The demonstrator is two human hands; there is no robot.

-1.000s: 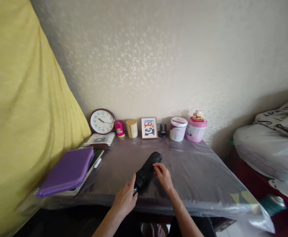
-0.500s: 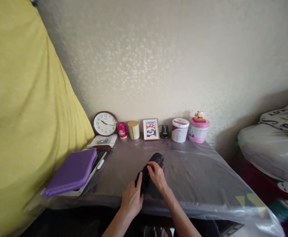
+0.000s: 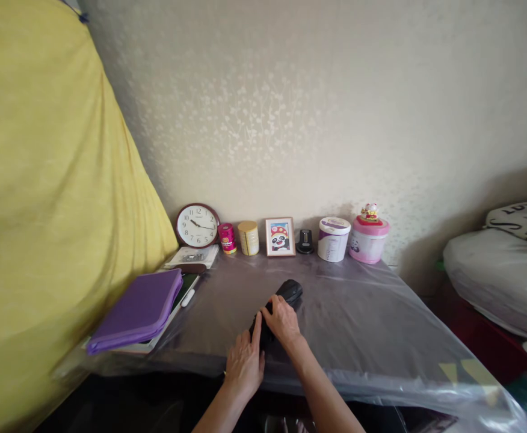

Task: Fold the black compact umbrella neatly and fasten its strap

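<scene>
A black folded umbrella [image 3: 286,293] lies slantwise on the plastic-covered table [image 3: 363,325], near its front edge. My right hand [image 3: 283,320] is curled over the umbrella's middle, gripping it. My left hand [image 3: 245,361] rests beside the umbrella's near end, fingers extended and together, the index finger touching the black fabric. The near end of the umbrella is hidden under both hands.
A purple zip case [image 3: 138,310] lies on books at the table's left. Along the wall stand a round clock [image 3: 197,225], a red tin [image 3: 227,238], a gold tin [image 3: 248,237], a panda picture frame [image 3: 280,237], a white tub [image 3: 333,239] and a pink tub [image 3: 367,239]. A yellow curtain [image 3: 42,210] hangs left; bagged bedding [image 3: 498,276] lies right.
My right hand slid down from the umbrella's far end onto its middle and closed over it. My left hand moved closer, beside the right hand. The view shifted slightly left.
</scene>
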